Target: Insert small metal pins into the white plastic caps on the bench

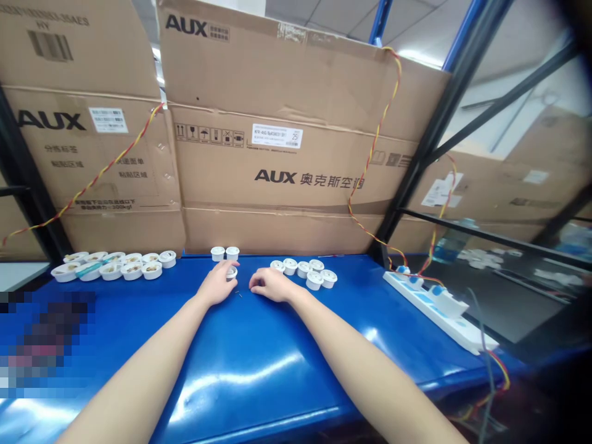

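My left hand [215,283] lies on the blue table top, its fingers curved over and against a small white round plastic cup [232,272]. My right hand [271,285] rests close by with its fingers curled, holding nothing visible. Between the hands lie a few tiny dark metal bits [238,294], too small to name. Two more white cups [218,253] stand just beyond my left hand. A cluster of several white cups [303,269] stands to the right of my right hand. A row of several white cups with brownish contents [111,268] lines up at the left.
The blue table [259,345] has a glossy surface. A white power strip [437,308] with blue switches lies at right, with red-yellow twisted wires nearby. Large AUX cardboard boxes [259,160] stand behind the table against a dark metal rack. A pixelated patch covers the lower left.
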`<state>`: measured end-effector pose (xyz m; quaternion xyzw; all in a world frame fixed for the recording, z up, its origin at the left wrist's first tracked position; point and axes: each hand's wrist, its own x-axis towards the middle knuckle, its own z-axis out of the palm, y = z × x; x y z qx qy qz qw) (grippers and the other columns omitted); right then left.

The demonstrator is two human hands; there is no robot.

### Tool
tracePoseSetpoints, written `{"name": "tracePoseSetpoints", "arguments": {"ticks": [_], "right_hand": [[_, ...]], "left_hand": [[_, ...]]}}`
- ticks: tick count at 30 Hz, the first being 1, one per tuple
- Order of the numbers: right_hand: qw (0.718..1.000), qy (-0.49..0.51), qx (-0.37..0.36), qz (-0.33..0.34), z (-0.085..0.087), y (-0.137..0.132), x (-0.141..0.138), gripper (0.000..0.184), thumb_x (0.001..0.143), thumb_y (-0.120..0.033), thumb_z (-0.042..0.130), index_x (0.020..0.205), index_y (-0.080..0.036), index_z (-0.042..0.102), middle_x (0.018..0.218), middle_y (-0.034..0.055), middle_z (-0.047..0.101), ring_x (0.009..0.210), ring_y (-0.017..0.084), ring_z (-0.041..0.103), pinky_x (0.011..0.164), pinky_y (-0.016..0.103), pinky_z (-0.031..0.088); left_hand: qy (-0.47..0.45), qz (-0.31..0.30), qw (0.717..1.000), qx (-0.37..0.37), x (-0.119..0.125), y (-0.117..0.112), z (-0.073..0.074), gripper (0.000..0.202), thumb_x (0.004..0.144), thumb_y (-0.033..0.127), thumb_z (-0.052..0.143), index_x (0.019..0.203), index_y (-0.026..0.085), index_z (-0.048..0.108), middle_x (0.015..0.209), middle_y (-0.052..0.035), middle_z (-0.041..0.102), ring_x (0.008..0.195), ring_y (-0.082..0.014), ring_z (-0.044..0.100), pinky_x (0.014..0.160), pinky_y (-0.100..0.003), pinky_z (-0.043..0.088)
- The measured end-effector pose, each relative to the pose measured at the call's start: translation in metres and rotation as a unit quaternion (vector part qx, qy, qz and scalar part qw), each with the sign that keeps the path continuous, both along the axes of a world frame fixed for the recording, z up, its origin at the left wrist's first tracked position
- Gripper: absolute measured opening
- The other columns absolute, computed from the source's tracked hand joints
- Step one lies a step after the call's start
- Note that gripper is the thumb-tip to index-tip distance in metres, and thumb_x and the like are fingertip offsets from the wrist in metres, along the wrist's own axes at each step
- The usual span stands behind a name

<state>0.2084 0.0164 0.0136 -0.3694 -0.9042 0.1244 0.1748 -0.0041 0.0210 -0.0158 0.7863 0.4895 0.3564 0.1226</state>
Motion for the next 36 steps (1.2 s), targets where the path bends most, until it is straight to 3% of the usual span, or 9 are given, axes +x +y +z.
{"name": "tracePoseSetpoints", "arguments": {"ticks": [6,9,14,18,22,27,30,33,36], "right_hand": [[0.999,-0.034,0.019,-0.023,-0.004,-0.003,-0.007,0.012,0.084,-0.018,0.054,0.084,-0.016,0.066,0.084,0.0060,0.065,0.075,0.016,0.056,0.069,0.026,0.039],[0.999,0.018,0.011,-0.029,-0.007,-0.003,-0.010,0.012,0.086,-0.018,0.051,0.084,-0.016,0.063,0.086,0.0058,0.063,0.077,0.016,0.055,0.072,0.027,0.040],[0.968,0.210,-0.137,-0.025,-0.007,-0.002,-0.012,0.017,0.090,-0.025,0.045,0.088,-0.018,0.060,0.076,-0.0003,0.058,0.068,0.012,0.051,0.065,0.023,0.039],[0.927,0.271,-0.258,-0.010,-0.007,-0.003,-0.014,0.016,0.087,-0.031,0.049,0.084,-0.018,0.058,0.062,-0.0041,0.049,0.055,0.009,0.043,0.053,0.021,0.033],[0.902,0.314,-0.297,-0.015,-0.005,-0.003,-0.014,0.023,0.083,-0.040,0.056,0.086,-0.018,0.060,0.060,-0.0038,0.049,0.055,0.009,0.044,0.051,0.021,0.033],[0.902,0.317,-0.292,-0.033,-0.002,-0.004,-0.013,0.024,0.080,-0.041,0.059,0.085,-0.017,0.062,0.060,-0.0026,0.052,0.055,0.010,0.046,0.051,0.021,0.034],[0.909,0.317,-0.265,-0.048,-0.002,-0.005,-0.014,0.020,0.080,-0.036,0.059,0.082,-0.017,0.063,0.061,-0.0026,0.053,0.055,0.010,0.047,0.052,0.021,0.035],[0.919,0.313,-0.226,-0.085,-0.005,-0.004,-0.014,0.020,0.080,-0.035,0.058,0.080,-0.016,0.064,0.063,-0.0015,0.056,0.057,0.010,0.049,0.055,0.022,0.038],[0.928,0.298,-0.197,-0.107,-0.008,-0.002,-0.013,0.022,0.081,-0.036,0.057,0.080,-0.016,0.065,0.067,-0.0003,0.060,0.059,0.011,0.051,0.057,0.023,0.041]], "left_hand": [[-0.028,-0.016,0.996,0.085,0.002,-0.008,0.012,0.032,0.075,0.017,0.054,0.106,0.022,0.059,0.114,-0.0052,0.060,0.110,-0.0227,0.055,0.097,-0.037,0.043],[-0.005,-0.037,0.988,0.147,0.004,-0.016,0.021,0.019,0.078,0.020,0.058,0.096,0.022,0.063,0.111,-0.0047,0.062,0.108,-0.0229,0.054,0.096,-0.038,0.041],[0.081,-0.103,0.972,0.194,0.011,-0.024,0.030,0.015,0.081,0.023,0.061,0.095,0.024,0.066,0.104,-0.0029,0.067,0.102,-0.0215,0.057,0.092,-0.038,0.041],[0.093,-0.086,0.964,0.236,0.013,-0.024,0.030,0.010,0.085,0.026,0.060,0.090,0.022,0.068,0.089,-0.0020,0.071,0.089,-0.0194,0.061,0.082,-0.035,0.043],[0.080,-0.054,0.959,0.267,0.010,-0.022,0.026,0.017,0.087,0.031,0.059,0.077,0.022,0.069,0.073,-0.0009,0.069,0.074,-0.0170,0.061,0.072,-0.032,0.042],[0.080,-0.051,0.965,0.244,0.010,-0.022,0.025,0.021,0.086,0.033,0.059,0.071,0.022,0.068,0.071,-0.0008,0.068,0.074,-0.0171,0.061,0.075,-0.032,0.042],[0.093,-0.033,0.973,0.209,0.011,-0.023,0.027,0.013,0.082,0.036,0.063,0.082,0.024,0.068,0.088,-0.0025,0.070,0.091,-0.0209,0.060,0.086,-0.036,0.041],[0.089,0.039,0.983,0.156,0.009,-0.021,0.024,0.034,0.074,0.040,0.069,0.105,0.026,0.063,0.115,-0.0052,0.064,0.111,-0.0262,0.054,0.091,-0.038,0.041],[0.073,0.126,0.987,0.068,0.001,-0.014,0.016,0.044,0.071,0.041,0.069,0.111,0.026,0.058,0.118,-0.0059,0.063,0.108,-0.0287,0.057,0.084,-0.038,0.045]]}}
